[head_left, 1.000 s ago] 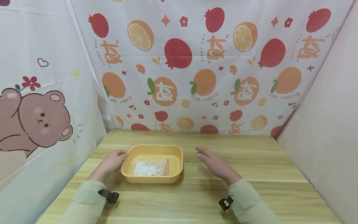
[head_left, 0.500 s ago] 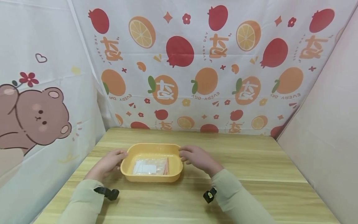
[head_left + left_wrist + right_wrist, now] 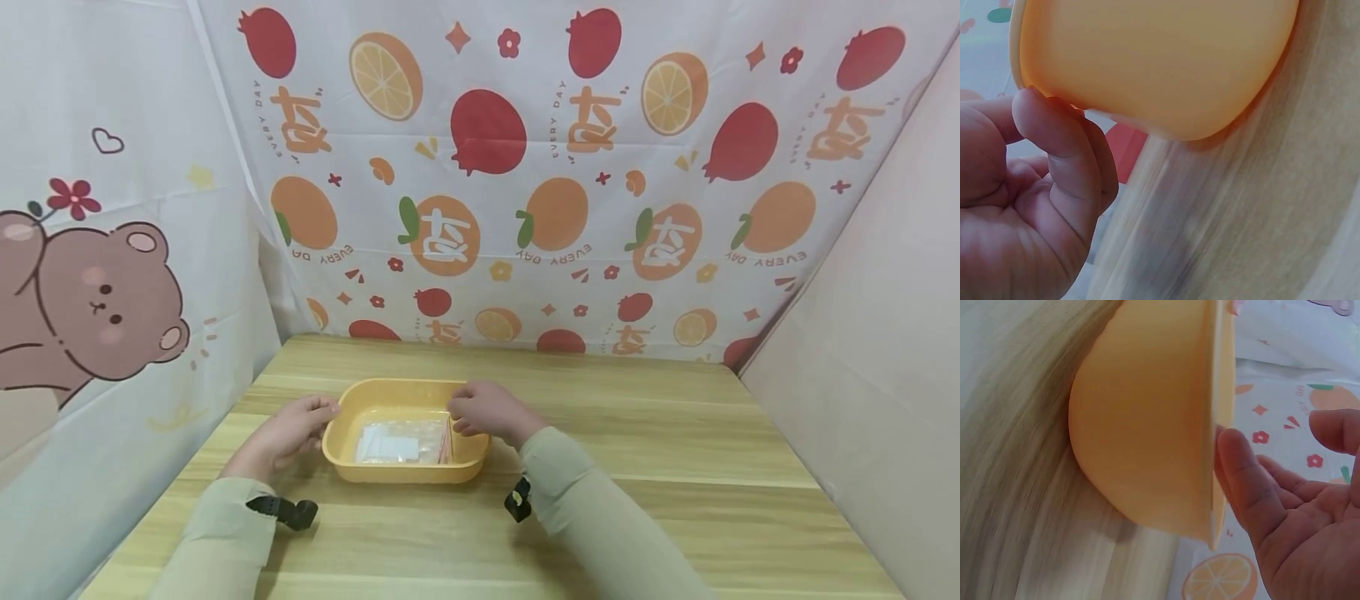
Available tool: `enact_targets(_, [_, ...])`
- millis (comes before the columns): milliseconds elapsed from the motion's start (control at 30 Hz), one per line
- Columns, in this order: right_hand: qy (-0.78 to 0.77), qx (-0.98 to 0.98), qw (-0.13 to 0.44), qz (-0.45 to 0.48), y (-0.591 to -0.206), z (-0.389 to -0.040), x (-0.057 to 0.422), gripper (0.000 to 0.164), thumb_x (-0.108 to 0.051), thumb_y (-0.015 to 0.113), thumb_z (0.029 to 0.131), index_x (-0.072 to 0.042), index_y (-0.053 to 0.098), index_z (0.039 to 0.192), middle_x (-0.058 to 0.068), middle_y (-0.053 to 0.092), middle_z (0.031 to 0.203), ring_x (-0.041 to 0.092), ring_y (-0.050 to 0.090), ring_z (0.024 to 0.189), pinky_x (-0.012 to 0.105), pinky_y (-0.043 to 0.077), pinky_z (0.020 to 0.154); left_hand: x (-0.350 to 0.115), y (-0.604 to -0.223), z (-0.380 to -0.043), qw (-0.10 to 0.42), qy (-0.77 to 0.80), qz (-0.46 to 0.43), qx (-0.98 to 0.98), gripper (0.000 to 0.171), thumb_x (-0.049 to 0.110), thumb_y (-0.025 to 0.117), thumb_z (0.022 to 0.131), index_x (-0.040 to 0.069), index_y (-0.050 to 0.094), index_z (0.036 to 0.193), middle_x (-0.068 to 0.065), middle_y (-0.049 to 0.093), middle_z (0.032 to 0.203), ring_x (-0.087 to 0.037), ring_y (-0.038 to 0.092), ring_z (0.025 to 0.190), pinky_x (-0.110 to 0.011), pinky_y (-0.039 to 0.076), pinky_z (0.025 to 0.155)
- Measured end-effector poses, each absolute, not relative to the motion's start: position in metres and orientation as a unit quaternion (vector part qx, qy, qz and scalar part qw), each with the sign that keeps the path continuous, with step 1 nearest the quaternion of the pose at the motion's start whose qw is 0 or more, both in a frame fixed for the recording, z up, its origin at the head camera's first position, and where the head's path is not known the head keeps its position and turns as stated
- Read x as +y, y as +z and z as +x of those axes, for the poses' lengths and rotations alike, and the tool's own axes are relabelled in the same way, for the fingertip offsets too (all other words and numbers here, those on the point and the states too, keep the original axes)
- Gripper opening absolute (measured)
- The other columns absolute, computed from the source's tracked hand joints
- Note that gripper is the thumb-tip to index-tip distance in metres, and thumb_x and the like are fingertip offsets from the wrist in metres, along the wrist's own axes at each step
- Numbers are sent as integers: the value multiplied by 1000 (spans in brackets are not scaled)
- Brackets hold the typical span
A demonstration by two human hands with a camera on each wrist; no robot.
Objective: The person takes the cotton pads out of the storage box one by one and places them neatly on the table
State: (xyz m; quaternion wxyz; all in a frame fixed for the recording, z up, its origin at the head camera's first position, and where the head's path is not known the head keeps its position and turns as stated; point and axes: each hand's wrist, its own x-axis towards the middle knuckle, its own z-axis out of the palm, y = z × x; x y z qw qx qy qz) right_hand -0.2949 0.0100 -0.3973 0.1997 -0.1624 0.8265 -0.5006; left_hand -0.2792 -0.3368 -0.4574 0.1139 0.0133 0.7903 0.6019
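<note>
Tray (image 3: 405, 474) with plastic bag (image 3: 405, 443) sits at lower centre of the head view, your left hand (image 3: 288, 433) pinching it, probably for steadiness, while your right hand (image 3: 495, 412), loose, gripping nothing visible, overhangs its right side.

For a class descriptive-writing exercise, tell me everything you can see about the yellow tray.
The yellow tray is a rounded rectangle with smooth, plastic-looking walls and a thin rim. It sits open side up on the wood-grain table, its long sides running left to right. A clear bag with white and reddish parts lies inside. The left hand grips its left end; the right hand reaches over the right end, its contact unclear.
</note>
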Motion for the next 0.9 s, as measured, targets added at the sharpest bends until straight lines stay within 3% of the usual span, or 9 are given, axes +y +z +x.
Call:
enact_targets(133, [-495, 834, 198, -140, -400, -295, -2, 56, -25, 61, 100, 7, 48, 143, 20, 57, 136, 30, 67, 102, 39, 59, 79, -333, -455, -279, 119, 610, 21, 783, 34, 18, 46, 109, -13, 49, 123, -7, 59, 88, -14, 59, 73, -27, 55, 62])
enact_targets(333, [-442, 871, 180, -115, -405, -297, -15, 61, -19, 56, 97, 6, 39, 150, 21, 43, 152, 19, 57, 62, 39, 57, 67, -329, -455, -279, 116, 607, 16, 786, 38, 19, 46, 110, -14, 46, 128, -7, 60, 90, -14, 59, 74, -27, 55, 62])
enact_targets(433, [-388, 899, 160, -129, -408, -299, -22, 47, -10, 53, 93, 13, 52, 133, 23, 60, 127, 18, 53, 52, 36, 55, 57, -330, -456, -279, 116, 605, 17, 787, 40, 19, 46, 110, -15, 45, 131, -8, 60, 91, -15, 60, 75, -28, 56, 63])
enact_targets(533, [-326, 922, 135, -158, -414, -300, -29, 14, -4, 52, 87, 7, 61, 88, 14, 63, 84, 16, 48, 48, 30, 46, 48, -332, -459, -278, 114, 610, 18, 784, 41, 19, 46, 109, -15, 44, 131, -8, 61, 92, -15, 60, 75, -28, 55, 63])
enact_targets(600, [-291, 933, 121, -176, -418, -302, -34, 20, -1, 52, 83, -6, 51, 64, 6, 56, 61, 15, 44, 44, 28, 38, 44, -334, -459, -278, 112, 612, 15, 783, 40, 18, 47, 109, -15, 45, 131, -8, 61, 93, -14, 60, 75, -28, 56, 64])
enact_targets(700, [-276, 938, 118, -174, -425, -303, -41, 30, 1, 55, 82, -13, 43, 58, 0, 52, 51, 14, 44, 41, 27, 35, 42, -337, -458, -278, 112, 607, 12, 787, 39, 18, 46, 109, -14, 45, 130, -8, 61, 94, -15, 60, 77, -28, 56, 64])
enact_targets(767, [-269, 941, 118, -166, -429, -303, -44, 26, 1, 56, 82, -11, 46, 62, 2, 57, 55, 15, 47, 43, 28, 39, 43, -337, -456, -278, 113, 603, 10, 789, 38, 19, 45, 110, -13, 46, 129, -8, 60, 94, -15, 60, 77, -28, 56, 65])
enact_targets(867, [-245, 951, 112, -152, -432, -301, -45, 6, 1, 61, 81, -5, 57, 81, 9, 65, 85, 20, 54, 63, 30, 47, 59, -334, -454, -277, 115, 600, 8, 792, 37, 20, 46, 110, -12, 46, 128, -8, 61, 93, -15, 60, 77, -28, 56, 65])
enact_targets(900, [-235, 954, 108, -149, -433, -300, -45, 11, 0, 63, 80, -1, 60, 91, 11, 66, 98, 23, 56, 74, 31, 48, 67, -333, -454, -276, 116, 600, 9, 792, 37, 20, 46, 110, -13, 46, 128, -8, 61, 92, -15, 60, 77, -28, 56, 65])
